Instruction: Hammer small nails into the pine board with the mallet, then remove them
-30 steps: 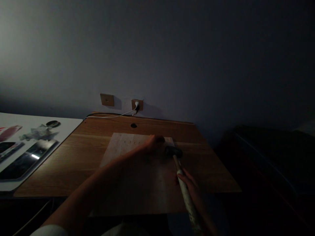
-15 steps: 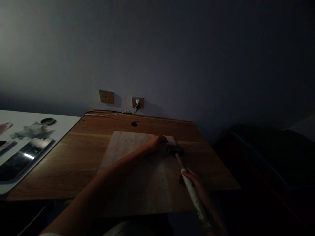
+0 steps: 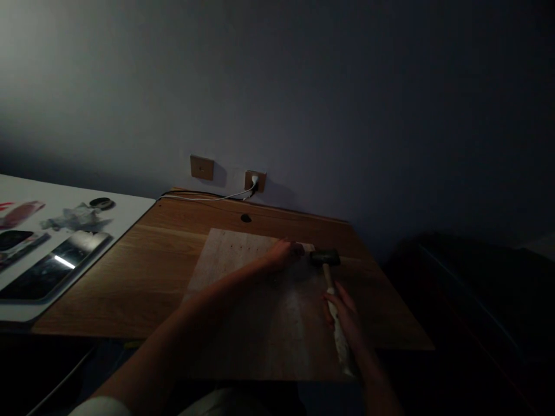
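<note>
Dim room, wooden desk [image 3: 130,277] barely lit. Left hand [image 3: 284,253] pinches something too dark to identify on pale board [image 3: 243,300]. Right hand [image 3: 344,315] wrapped tight round hammer [image 3: 330,277] handle.

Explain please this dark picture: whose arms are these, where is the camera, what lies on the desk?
No machine is here. A person wears the camera on the head, so you look down along that person's own arms. The left hand rests on a pale board lying on a brown desk; whether it pinches anything is too dark to tell. The right hand grips the handle of a hammer, whose dark head is beside the left hand. Behind, a white cable runs to a wall socket. A white table at the left carries flat dark devices.
</note>
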A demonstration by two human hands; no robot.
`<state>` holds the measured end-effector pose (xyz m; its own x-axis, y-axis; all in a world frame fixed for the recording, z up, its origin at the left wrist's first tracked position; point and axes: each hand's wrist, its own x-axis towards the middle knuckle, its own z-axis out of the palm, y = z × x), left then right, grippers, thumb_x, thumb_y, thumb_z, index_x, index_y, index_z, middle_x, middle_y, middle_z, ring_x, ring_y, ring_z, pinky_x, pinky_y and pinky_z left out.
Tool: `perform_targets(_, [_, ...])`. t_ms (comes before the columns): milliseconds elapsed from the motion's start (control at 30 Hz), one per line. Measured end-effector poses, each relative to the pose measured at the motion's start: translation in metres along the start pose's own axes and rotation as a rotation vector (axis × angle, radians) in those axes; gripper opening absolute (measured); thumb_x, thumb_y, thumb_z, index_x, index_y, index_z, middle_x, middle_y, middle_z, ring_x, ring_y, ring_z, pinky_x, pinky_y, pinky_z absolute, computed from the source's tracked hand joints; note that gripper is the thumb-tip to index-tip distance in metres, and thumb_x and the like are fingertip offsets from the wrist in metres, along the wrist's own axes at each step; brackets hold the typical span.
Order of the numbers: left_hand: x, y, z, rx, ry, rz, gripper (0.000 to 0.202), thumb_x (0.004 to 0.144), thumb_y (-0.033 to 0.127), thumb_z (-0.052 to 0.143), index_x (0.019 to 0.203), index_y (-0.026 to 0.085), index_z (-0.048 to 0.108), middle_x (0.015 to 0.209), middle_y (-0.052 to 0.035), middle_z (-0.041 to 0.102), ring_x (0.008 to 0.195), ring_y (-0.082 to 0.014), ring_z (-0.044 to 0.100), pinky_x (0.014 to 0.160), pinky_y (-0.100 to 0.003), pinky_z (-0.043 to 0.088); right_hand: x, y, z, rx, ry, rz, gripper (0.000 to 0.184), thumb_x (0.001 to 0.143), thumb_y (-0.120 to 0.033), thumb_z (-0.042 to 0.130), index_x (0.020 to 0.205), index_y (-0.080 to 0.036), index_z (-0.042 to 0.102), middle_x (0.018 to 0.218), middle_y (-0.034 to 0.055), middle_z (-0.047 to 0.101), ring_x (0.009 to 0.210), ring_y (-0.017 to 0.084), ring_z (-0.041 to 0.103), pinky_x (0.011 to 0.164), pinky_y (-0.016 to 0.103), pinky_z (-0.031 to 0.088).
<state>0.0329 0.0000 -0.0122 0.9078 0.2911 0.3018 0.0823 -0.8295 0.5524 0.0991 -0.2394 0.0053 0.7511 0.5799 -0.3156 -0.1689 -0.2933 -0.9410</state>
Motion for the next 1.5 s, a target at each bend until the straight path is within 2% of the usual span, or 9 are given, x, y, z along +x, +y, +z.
perform_targets(167, [0.000,-0.002,0.007,-0.065,0.031,-0.019,0.026,0.089,0.012,0.062,0.111,0.017,0.074,0.111,-0.0057,0.076,0.108,-0.0224,0.069,0.098,-0.031,0.051,0.002,-0.003,0.009,-0.019,-0.045,-0.051,0.090,0.062,-0.053,0.077,0.141,-0.018,0.052,0.041,-0.0131,0.047,0.032,0.012,0.038,0.036,0.023,0.031])
perform_targets(267, [0.001,-0.005,0.012,-0.102,0.047,-0.064,0.034,0.087,0.011,0.062,0.119,0.017,0.069,0.110,-0.0058,0.077,0.104,-0.0210,0.071,0.094,-0.030,0.053,-0.001,-0.003,0.012,-0.005,-0.056,-0.062,0.091,0.060,-0.055,0.077,0.140,-0.020,0.049,0.052,-0.0100,0.058,0.033,0.011,0.037,0.035,0.023,0.029])
perform_targets(333, [0.001,-0.006,0.013,-0.113,0.034,-0.082,0.038,0.085,0.011,0.064,0.122,0.018,0.067,0.108,-0.0055,0.078,0.101,-0.0202,0.072,0.093,-0.030,0.054,-0.003,-0.007,0.012,0.002,-0.063,-0.069,0.080,0.062,-0.056,0.077,0.130,-0.021,0.055,0.056,-0.0078,0.061,0.033,0.010,0.037,0.035,0.022,0.028])
perform_targets(467, [0.002,-0.005,0.011,-0.096,0.031,-0.062,0.041,0.081,0.012,0.069,0.121,0.019,0.066,0.111,-0.0057,0.077,0.106,-0.0211,0.071,0.097,-0.032,0.053,-0.010,-0.019,0.015,-0.007,-0.099,-0.079,0.058,0.067,-0.055,0.076,0.111,-0.018,0.066,0.043,-0.0091,0.048,0.035,0.010,0.036,0.037,0.021,0.027])
perform_targets(567, [0.001,-0.002,0.007,-0.079,0.033,-0.079,0.036,0.083,0.013,0.067,0.118,0.018,0.068,0.108,-0.0060,0.077,0.105,-0.0212,0.071,0.097,-0.032,0.053,-0.015,-0.025,0.021,-0.021,-0.110,-0.094,0.074,0.067,-0.053,0.077,0.129,-0.017,0.064,0.042,-0.0107,0.045,0.035,0.011,0.037,0.037,0.021,0.028])
perform_targets(733, [-0.001,0.002,0.003,-0.121,0.035,-0.081,0.036,0.087,0.013,0.063,0.123,0.018,0.066,0.115,-0.0061,0.076,0.107,-0.0201,0.071,0.096,-0.030,0.053,-0.019,-0.023,0.029,-0.064,-0.066,-0.129,0.104,0.067,-0.052,0.076,0.158,-0.016,0.043,0.053,-0.0098,0.053,0.036,0.011,0.039,0.036,0.023,0.032])
perform_targets(1033, [-0.002,0.004,-0.002,-0.094,0.008,-0.089,0.044,0.086,0.016,0.069,0.130,0.016,0.063,0.123,-0.0096,0.074,0.116,-0.0247,0.069,0.101,-0.035,0.053,-0.017,-0.010,0.033,-0.126,-0.040,-0.182,0.101,0.071,-0.052,0.073,0.160,-0.014,0.041,0.053,-0.0112,0.044,0.041,0.011,0.039,0.037,0.023,0.033])
perform_targets(1167, [-0.001,0.001,0.001,-0.079,0.025,-0.106,0.044,0.086,0.011,0.066,0.129,0.016,0.063,0.126,-0.0101,0.073,0.116,-0.0247,0.069,0.102,-0.036,0.052,-0.015,-0.009,0.031,-0.142,-0.047,-0.201,0.097,0.076,-0.050,0.070,0.161,-0.014,0.039,0.055,-0.0102,0.047,0.042,0.012,0.040,0.039,0.023,0.033])
perform_targets(1500, [-0.002,0.004,-0.001,-0.134,-0.007,-0.140,0.046,0.086,0.009,0.065,0.131,0.014,0.063,0.120,-0.0097,0.076,0.114,-0.0247,0.070,0.099,-0.034,0.052,-0.019,-0.010,0.034,-0.096,-0.032,-0.151,0.101,0.068,-0.051,0.075,0.157,-0.013,0.045,0.053,-0.0099,0.049,0.040,0.013,0.040,0.038,0.025,0.034])
